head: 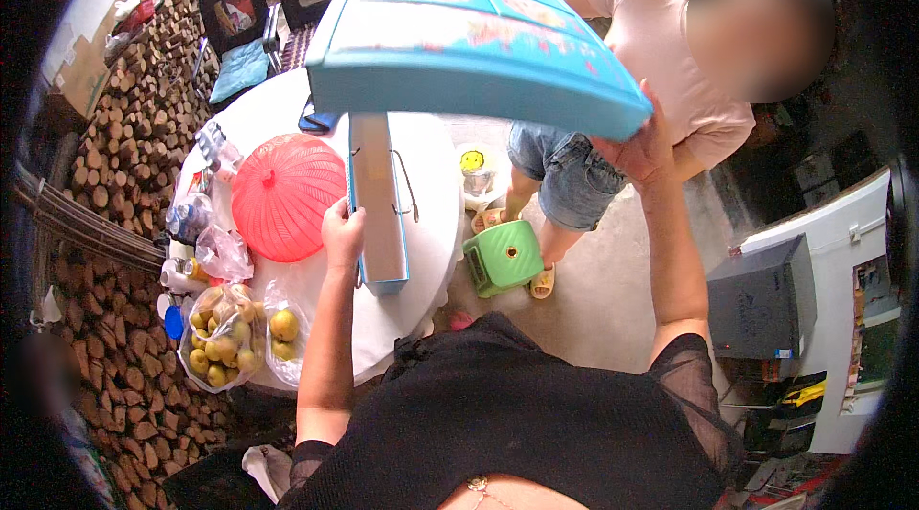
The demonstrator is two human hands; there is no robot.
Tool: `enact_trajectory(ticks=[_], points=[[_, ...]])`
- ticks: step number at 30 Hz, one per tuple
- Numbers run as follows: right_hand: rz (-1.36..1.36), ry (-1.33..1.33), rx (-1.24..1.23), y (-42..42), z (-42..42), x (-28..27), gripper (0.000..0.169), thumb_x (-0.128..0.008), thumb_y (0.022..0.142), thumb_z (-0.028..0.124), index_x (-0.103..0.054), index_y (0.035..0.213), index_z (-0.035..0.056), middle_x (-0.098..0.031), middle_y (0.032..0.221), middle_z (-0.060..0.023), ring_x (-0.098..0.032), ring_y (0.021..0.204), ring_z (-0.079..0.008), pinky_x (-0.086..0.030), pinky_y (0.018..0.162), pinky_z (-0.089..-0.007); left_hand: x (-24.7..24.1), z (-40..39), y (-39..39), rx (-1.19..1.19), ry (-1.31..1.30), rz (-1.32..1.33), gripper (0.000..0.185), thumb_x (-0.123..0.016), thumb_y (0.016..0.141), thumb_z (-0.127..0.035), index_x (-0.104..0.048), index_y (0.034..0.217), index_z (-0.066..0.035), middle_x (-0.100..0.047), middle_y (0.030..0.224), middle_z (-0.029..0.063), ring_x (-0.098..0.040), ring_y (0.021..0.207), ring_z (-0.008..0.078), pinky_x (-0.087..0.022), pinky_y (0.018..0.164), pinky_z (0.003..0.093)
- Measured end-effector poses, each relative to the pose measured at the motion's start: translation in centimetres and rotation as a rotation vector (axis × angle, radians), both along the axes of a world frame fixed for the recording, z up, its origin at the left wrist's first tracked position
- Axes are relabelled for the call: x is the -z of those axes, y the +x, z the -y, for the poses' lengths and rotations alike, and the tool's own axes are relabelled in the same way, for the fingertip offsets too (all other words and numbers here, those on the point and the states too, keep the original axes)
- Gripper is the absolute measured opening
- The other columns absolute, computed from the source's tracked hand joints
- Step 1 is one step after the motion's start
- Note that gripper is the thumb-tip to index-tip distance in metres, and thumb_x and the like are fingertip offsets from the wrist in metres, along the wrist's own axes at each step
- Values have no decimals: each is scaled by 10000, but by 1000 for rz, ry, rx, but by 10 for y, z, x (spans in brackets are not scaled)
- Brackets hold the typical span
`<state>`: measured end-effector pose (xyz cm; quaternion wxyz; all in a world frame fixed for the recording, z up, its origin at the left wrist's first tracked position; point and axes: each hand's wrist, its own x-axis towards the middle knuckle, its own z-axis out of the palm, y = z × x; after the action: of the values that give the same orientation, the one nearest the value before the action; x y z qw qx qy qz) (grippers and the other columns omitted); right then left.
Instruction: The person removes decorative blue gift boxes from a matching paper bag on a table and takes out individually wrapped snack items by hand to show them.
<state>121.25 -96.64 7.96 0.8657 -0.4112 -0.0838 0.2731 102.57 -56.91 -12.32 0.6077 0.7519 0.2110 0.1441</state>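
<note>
My right hand point(639, 144) grips the near right corner of a large flat light-blue printed box point(474, 93). The box is raised and tilted above the table, slightly blurred. My left hand point(342, 233) pinches the left edge of a narrow blue cardboard box point(377, 201) standing on the round table. Its upward side shows plain brown cardboard, and a dark cord handle point(409, 183) loops off its right side. The blue box hides the far end of the narrow one. Beside my left hand sits a red mesh food cover point(283, 197).
Bags of yellow-brown fruit point(222, 341) lie on the white-covered table point(423, 172) with bottles and cans. Another person point(653, 50) stands behind the blue box, one arm partly hidden by it. A green plastic stool point(506, 258) stands by their feet. Stacked firewood point(136, 129) lines the left.
</note>
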Motion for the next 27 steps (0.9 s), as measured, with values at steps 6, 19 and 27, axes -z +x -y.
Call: enact_trajectory(ticks=[6, 19, 27], points=[[8, -51, -5, 1, -7, 29, 598, -457, 989, 494, -395, 1422, 87, -563, 1312, -172, -631, 1067, -298, -549, 903, -407, 19, 6, 9, -50, -71, 148, 197, -588, 845, -134, -642, 930, 36, -592, 707, 10, -508, 618, 82, -427, 574, 282], [799, -1181, -138, -59, -142, 244, 676, -601, 947, 341, -322, 1453, -8, -635, 1159, -198, -686, 680, -212, -544, 601, -335, 10, 52, 23, 39, 16, 54, 412, -673, 882, -263, -622, 1142, 53, -670, 831, 105, -605, 712, 150, -490, 690, 309], [342, -795, -237, -70, -148, 212, 746, -527, 946, 551, -406, 1399, -30, -618, 1241, -169, -648, 617, -121, -499, 506, -220, 19, 39, 19, -32, 141, 48, 328, -666, 908, -241, -634, 1115, 12, -610, 759, -11, -513, 628, 52, -411, 559, 233]])
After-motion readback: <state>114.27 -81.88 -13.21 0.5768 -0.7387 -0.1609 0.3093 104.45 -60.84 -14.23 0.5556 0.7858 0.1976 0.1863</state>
